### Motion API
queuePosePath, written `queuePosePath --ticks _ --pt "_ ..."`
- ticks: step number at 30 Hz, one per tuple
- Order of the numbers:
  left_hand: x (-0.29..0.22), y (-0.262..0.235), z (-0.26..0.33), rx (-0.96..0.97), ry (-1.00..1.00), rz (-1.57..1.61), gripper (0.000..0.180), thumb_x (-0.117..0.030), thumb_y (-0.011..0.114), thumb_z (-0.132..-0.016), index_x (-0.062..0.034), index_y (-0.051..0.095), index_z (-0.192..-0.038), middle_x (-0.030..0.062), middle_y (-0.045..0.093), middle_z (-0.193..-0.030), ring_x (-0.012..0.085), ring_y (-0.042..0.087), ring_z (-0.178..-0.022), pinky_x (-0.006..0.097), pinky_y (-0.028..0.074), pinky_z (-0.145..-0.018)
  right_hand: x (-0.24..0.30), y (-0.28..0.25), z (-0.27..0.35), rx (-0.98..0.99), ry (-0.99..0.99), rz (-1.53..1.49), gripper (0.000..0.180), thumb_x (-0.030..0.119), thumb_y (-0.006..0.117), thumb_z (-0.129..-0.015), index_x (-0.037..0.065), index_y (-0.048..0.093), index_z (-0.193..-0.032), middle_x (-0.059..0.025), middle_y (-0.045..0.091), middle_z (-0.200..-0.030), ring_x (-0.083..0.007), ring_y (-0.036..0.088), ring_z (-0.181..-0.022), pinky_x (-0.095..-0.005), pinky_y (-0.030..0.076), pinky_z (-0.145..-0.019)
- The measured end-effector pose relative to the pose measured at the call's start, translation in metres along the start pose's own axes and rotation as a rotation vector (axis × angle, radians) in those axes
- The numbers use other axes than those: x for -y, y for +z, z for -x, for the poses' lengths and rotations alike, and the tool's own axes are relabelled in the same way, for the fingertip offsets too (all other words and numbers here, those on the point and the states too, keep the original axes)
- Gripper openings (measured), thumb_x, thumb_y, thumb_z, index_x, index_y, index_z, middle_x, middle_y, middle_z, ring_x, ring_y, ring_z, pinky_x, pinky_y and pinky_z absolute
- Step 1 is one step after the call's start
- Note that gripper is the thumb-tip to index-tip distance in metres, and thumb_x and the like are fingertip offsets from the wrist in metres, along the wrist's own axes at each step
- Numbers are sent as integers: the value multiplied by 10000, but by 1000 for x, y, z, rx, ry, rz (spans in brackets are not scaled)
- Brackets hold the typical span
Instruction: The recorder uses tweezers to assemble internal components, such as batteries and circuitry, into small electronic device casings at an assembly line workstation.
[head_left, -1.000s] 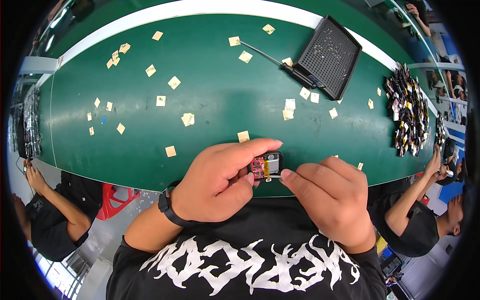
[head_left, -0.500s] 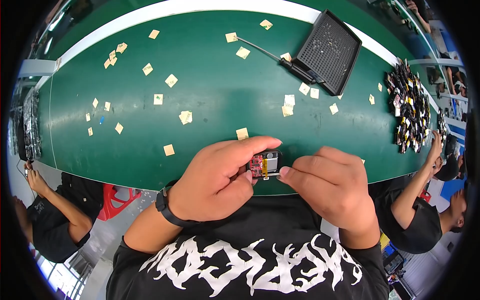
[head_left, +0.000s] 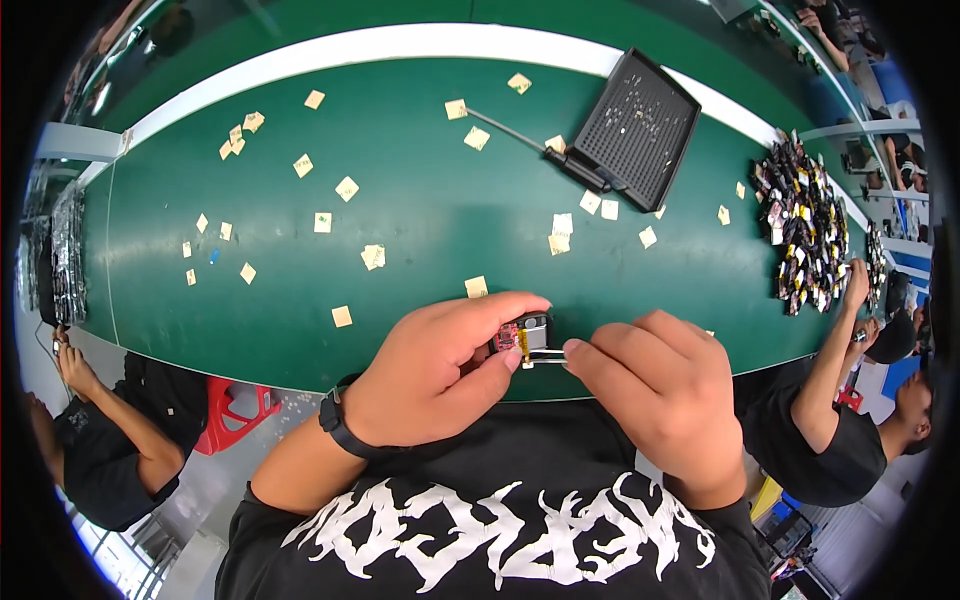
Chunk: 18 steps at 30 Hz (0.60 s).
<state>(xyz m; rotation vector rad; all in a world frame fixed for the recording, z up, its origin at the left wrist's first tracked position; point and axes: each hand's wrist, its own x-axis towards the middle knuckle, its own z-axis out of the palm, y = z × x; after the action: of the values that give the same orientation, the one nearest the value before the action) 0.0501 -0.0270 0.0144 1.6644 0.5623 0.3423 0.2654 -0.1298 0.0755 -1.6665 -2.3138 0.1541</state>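
Note:
My left hand (head_left: 430, 365) grips a small electronic device (head_left: 537, 327) near the table's front edge, index finger along its far side and thumb on its near side. The open black case shows a red circuit board, a silvery block and a strip of yellow tape. Between the thumb and fingers of my right hand (head_left: 665, 385) are thin metal tweezers (head_left: 551, 356). Their tips reach the device's near edge by my left thumb, beside a small white piece (head_left: 528, 365). Whether the tips pinch anything is too small to tell.
Beyond my hands, a black perforated tray (head_left: 640, 130) holds tiny bits, with a screwdriver (head_left: 515, 130) beside it. Square paper stickers (head_left: 373, 257) are scattered about the green table (head_left: 430, 215). At right lies a heap of small devices (head_left: 803, 225). Co-workers sit on both sides.
My right hand has drawn slightly back, showing more of the tweezers. My left thumb has moved further over the device's near edge. The whole view has shifted a little.

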Motion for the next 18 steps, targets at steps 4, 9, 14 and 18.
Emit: queuePosePath --ticks 4,9,14,18 --pt "-1 2 4 -52 12 54 387 22 578 -943 0 621 -1328 39 627 -830 102 535 -643 266 440 -614 -6 -8 22 -95 184 36 212 87 793 -755 56 730 -955 -38 651 -868 -193 577 -667 -328 499 -576" --pt "-15 -9 21 -154 -136 263 337 22 577 -957 12 636 -1288 74 686 -919 104 634 -751 243 511 -707 -50 -9 74 -323 756 19 221 50 804 -831 1 710 -1025 -104 639 -847 -261 611 -702 -363 507 -639" --pt "3 -65 59 -553 -39 -351 356 -49 568 -1026 40 591 -1370 42 621 -939 96 584 -766 237 481 -698 -106 5 126 -485 967 249 302 100 811 -852 28 714 -1129 -121 627 -905 -242 638 -783 -367 514 -699" --pt "34 -145 100 -786 -182 -642 318 -59 563 -1026 23 576 -1333 71 642 -972 140 618 -850 275 505 -802 -133 11 107 -435 895 491 376 193 769 -895 78 681 -1242 -106 634 -1033 -303 683 -858 -422 548 -726"
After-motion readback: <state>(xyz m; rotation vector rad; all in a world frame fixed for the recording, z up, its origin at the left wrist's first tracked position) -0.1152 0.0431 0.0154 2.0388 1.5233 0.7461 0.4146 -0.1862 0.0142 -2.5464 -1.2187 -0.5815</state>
